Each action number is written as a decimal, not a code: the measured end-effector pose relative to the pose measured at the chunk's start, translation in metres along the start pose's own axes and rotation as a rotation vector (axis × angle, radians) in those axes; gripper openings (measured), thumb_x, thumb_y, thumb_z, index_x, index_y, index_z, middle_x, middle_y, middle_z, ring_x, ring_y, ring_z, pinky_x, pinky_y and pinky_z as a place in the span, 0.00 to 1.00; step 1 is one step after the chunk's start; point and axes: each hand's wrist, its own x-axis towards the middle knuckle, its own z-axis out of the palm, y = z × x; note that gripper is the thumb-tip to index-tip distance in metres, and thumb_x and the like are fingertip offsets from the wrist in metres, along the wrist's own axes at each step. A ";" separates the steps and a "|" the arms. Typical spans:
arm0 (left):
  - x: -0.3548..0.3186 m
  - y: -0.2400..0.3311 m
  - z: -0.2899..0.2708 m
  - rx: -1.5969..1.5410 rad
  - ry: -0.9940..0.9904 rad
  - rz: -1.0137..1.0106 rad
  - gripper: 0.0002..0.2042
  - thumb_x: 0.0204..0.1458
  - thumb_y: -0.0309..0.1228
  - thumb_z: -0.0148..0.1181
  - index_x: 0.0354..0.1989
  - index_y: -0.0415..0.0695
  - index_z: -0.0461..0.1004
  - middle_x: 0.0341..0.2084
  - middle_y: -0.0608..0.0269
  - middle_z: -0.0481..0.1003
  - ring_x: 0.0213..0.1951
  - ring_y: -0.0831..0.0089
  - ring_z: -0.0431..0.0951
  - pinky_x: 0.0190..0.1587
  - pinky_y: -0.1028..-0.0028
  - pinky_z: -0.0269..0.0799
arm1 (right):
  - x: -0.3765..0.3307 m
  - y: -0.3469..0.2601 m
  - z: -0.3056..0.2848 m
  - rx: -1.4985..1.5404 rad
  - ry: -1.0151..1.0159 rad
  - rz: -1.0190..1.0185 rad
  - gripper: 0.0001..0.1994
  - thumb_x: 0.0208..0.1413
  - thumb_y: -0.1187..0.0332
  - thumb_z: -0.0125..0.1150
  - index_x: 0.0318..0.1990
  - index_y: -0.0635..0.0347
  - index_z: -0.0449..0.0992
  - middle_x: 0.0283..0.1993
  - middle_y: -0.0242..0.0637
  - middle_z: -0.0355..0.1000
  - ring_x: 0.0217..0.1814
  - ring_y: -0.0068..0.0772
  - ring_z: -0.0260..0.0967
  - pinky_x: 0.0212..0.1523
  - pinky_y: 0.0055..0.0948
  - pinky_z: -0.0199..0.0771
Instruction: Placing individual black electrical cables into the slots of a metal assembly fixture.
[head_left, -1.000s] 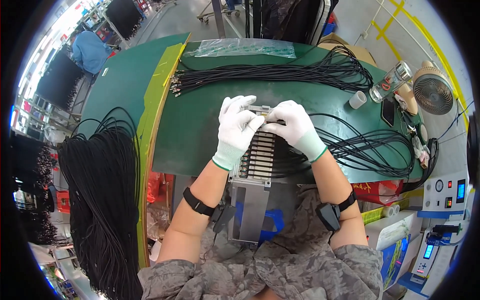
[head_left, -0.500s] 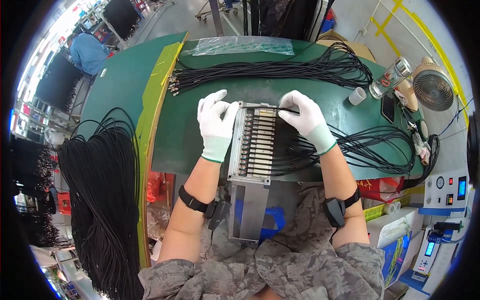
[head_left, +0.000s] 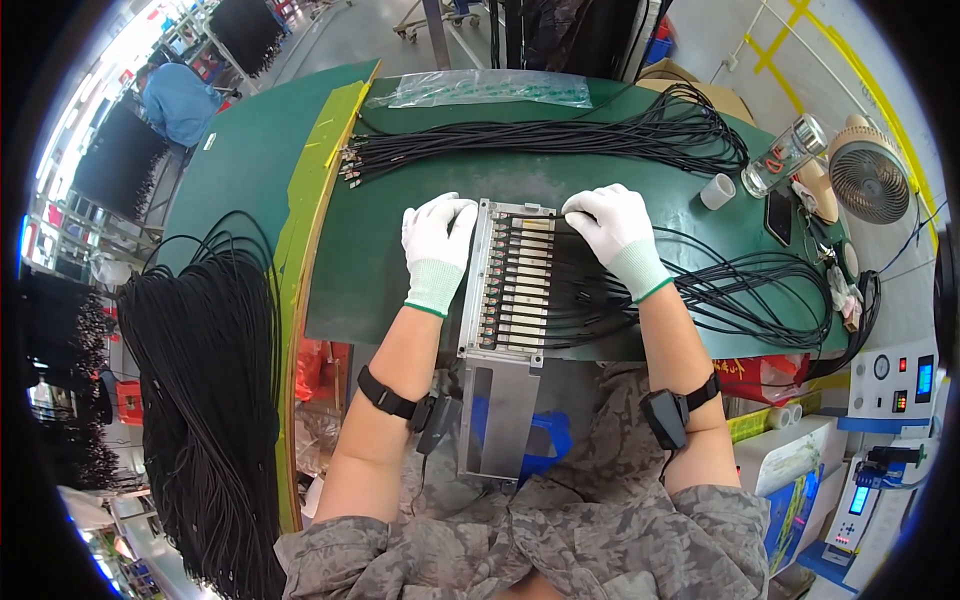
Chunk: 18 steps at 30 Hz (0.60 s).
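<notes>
A metal fixture (head_left: 482, 330) lies lengthwise in front of me, its near end reaching past the table edge. Several black cables (head_left: 592, 270) lie side by side across its slots, with connector ends along its left side. My right hand (head_left: 612, 228), in a white glove, pinches the topmost cable (head_left: 535, 216) just right of the fixture. My left hand (head_left: 437, 235), gloved too, is closed with thumb and fingers together at the fixture's upper left edge. What lies between those fingertips, if anything, is hidden.
A cable bundle (head_left: 540, 143) lies across the back of the green table (head_left: 360, 290), below a clear plastic bag (head_left: 490, 90). Another bundle (head_left: 205, 400) hangs at the left. Glass bottle (head_left: 785, 160), white cup (head_left: 717, 191), phone (head_left: 778, 217) and fan (head_left: 868, 180) stand or lie at the right.
My left hand's spread fingers have folded in and come together beside the fixture. My right hand has shifted slightly right, still on the top cable, with its fingers closed more tightly.
</notes>
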 end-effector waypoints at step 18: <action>0.000 0.004 0.001 -0.007 -0.036 -0.037 0.11 0.57 0.39 0.53 0.37 0.48 0.80 0.44 0.60 0.78 0.52 0.65 0.72 0.64 0.60 0.49 | -0.005 -0.010 0.011 -0.080 -0.079 -0.047 0.09 0.50 0.70 0.57 0.37 0.45 0.81 0.37 0.33 0.74 0.45 0.40 0.68 0.45 0.40 0.66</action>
